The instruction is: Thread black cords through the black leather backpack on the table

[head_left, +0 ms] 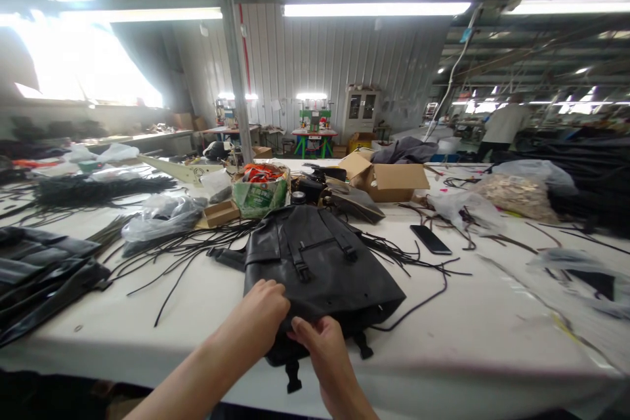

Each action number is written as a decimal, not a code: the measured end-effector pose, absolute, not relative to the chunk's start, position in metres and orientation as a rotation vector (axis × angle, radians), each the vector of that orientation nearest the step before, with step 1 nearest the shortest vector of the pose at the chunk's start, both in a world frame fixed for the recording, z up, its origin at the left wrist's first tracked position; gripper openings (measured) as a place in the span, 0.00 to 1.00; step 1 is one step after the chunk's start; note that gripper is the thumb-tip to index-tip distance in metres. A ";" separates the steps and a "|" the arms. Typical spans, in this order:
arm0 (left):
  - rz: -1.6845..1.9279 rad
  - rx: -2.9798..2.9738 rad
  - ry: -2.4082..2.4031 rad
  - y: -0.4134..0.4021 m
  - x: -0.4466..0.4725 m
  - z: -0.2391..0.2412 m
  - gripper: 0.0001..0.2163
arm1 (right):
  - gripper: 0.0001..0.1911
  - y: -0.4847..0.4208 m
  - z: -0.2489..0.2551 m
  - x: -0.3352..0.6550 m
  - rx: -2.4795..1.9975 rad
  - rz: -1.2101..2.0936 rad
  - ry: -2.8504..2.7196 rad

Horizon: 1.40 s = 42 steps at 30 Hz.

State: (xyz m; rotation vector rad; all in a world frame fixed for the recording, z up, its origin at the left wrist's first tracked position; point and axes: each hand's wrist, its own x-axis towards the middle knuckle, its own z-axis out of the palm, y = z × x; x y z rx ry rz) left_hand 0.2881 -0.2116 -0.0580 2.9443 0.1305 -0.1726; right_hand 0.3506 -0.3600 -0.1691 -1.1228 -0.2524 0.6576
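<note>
Left hand [263, 318]: rests on the near end of the black backpack [319, 269], fingers curled down onto the fabric; pressing or pinching it, exact grip cannot be told.
Right hand [319, 341]: fingers narrowed onto the same near edge of the bag, just beside the left hand, thumb on top.
Backpack position: flat on the white bench [492, 341], close to the near edge, roughly centre; straps and two buckles face up.
Loose buckle strap [294, 377]: hangs over the near edge below the hands.
Progress (judgement): bag body looks assembled, buckles fitted; the near end is being handled, so some closing or checking there appears left.
Surroundings: black cords [162, 262] scattered toward the left; phone [430, 239] to the right; cardboard box [388, 180] toward the far edge.
</note>
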 end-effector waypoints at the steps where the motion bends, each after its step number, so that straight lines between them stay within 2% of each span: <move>1: -0.171 2.945 0.115 -0.213 0.289 -0.056 0.16 | 0.39 -0.361 -0.167 0.350 -1.125 0.657 -0.238; 14: -0.125 2.914 0.075 -0.213 0.291 -0.069 0.13 | 0.41 -0.356 -0.179 0.353 -1.126 0.650 -0.232; 19: -0.151 2.923 0.063 -0.214 0.290 -0.066 0.10 | 0.27 -0.364 -0.160 0.350 -1.064 0.700 -0.261; 21: -0.145 2.909 0.067 -0.212 0.290 -0.065 0.10 | 0.24 -0.367 -0.157 0.351 -1.042 0.723 -0.306; 25: -0.104 2.804 0.089 -0.209 0.290 -0.068 0.12 | 0.13 -0.365 -0.163 0.359 -1.203 0.681 -0.353; 27: -0.082 2.733 0.122 -0.209 0.289 -0.070 0.12 | 0.14 -0.361 -0.167 0.362 -1.271 0.670 -0.351; 30: -0.060 2.639 0.167 -0.209 0.285 -0.067 0.13 | 0.21 -0.357 -0.167 0.364 -1.318 0.668 -0.317; 33: 0.100 2.618 0.209 -0.206 0.273 -0.056 0.21 | 0.20 -0.368 -0.158 0.362 -1.615 0.480 -0.493; 36: 0.262 2.658 0.316 -0.202 0.253 -0.056 0.38 | 0.16 -0.401 -0.145 0.365 -2.006 0.013 -0.832; 38: 0.278 2.666 0.407 -0.198 0.237 -0.070 0.47 | 0.17 -0.433 -0.142 0.374 -2.136 -0.148 -0.914; 40: 0.271 2.655 0.474 -0.195 0.222 -0.092 0.50 | 0.16 -0.469 -0.147 0.390 -2.194 -0.206 -0.875; 42: 0.287 2.601 0.534 -0.193 0.211 -0.116 0.48 | 0.17 -0.503 -0.159 0.411 -2.167 -0.230 -0.723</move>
